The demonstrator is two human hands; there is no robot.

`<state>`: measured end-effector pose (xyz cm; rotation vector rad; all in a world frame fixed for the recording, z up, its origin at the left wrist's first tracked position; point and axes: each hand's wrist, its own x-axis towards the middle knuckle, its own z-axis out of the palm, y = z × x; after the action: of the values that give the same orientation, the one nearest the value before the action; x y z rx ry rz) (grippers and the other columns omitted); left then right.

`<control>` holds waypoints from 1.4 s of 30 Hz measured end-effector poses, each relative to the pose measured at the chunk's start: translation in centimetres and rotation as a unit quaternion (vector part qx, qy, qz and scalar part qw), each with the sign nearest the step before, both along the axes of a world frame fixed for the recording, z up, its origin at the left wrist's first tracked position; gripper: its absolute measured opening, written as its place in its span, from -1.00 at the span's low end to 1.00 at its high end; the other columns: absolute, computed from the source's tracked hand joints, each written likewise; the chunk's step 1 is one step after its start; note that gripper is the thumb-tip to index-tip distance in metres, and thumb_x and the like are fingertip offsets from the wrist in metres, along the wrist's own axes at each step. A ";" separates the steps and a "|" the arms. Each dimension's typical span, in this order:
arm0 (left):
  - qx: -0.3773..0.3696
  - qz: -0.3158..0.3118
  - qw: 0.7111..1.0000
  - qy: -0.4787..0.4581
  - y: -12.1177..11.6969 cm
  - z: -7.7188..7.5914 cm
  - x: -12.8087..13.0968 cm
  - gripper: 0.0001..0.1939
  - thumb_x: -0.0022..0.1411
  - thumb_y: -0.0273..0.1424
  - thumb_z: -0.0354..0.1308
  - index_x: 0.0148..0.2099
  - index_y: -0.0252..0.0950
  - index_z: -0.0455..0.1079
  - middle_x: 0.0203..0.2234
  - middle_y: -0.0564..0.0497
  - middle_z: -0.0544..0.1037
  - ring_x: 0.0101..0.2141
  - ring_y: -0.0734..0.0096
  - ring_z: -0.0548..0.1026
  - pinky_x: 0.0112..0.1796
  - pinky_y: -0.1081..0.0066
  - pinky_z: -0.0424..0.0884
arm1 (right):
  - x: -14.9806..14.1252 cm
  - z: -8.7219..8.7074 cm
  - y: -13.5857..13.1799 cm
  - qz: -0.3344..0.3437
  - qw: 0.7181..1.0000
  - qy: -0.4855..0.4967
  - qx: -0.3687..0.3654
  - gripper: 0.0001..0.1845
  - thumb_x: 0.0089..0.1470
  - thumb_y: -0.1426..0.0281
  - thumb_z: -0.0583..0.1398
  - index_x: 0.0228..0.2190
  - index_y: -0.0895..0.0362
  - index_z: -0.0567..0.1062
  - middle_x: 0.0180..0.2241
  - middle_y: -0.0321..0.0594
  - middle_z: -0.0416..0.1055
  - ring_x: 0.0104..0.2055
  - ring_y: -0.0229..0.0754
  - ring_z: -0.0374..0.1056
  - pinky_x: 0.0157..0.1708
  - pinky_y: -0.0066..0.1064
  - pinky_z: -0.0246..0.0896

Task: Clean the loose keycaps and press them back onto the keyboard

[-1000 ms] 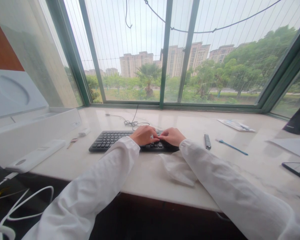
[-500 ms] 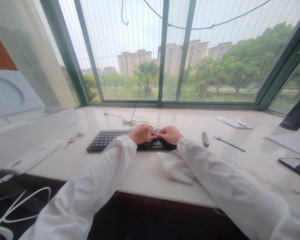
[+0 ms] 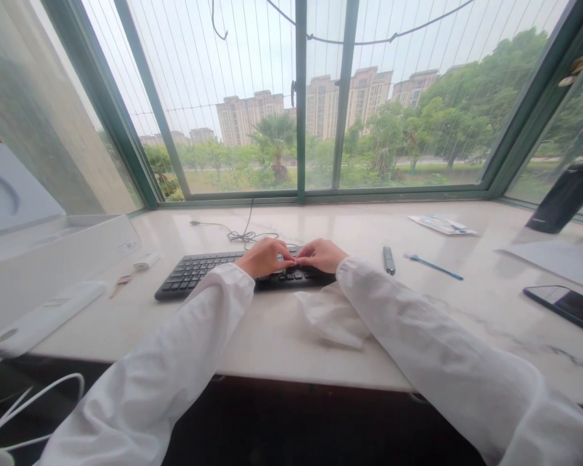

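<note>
A black keyboard (image 3: 194, 272) lies on the pale marble sill (image 3: 282, 330) in front of the window. Both my hands rest over its right half, side by side and touching. My left hand (image 3: 262, 257) and my right hand (image 3: 323, 254) have their fingers curled down, and the fingertips meet in a pinch just above the keys. Whatever sits between the fingertips is hidden. Both arms wear white sleeves. The keyboard's cable (image 3: 243, 236) coils behind it toward the window.
A crumpled white cloth (image 3: 333, 317) lies under my right forearm. A dark pen-like stick (image 3: 388, 260), a blue pen (image 3: 434, 266) and a packet (image 3: 442, 224) lie to the right, a phone (image 3: 566, 305) further right. A white box (image 3: 53, 259) and a long white device (image 3: 43, 317) stand left.
The view has swung a little to the right and up, so everything sits further left in the picture. My hands stay pinched together over the same spot on the keyboard.
</note>
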<state>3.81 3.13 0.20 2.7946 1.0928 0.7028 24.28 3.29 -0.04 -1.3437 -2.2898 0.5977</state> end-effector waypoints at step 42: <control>0.093 0.172 0.979 0.057 -1.5 1.4 -0.2 -0.65 0.27 -0.23 -0.02 -0.38 -0.19 0.56 -0.29 0.03 0.59 -0.35 0.37 0.49 -0.33 0.41 0.29 | 0.9 1.0 0.3 -0.146 0.988 0.002 0.058 -0.80 -0.02 0.31 0.25 -0.36 0.10 0.64 -0.31 -0.23 0.58 -0.21 -0.20 0.45 -0.19 -0.51 0.25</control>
<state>3.61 1.58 1.55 2.8586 1.6401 0.7097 25.15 3.63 0.97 -1.5770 -2.0349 0.3643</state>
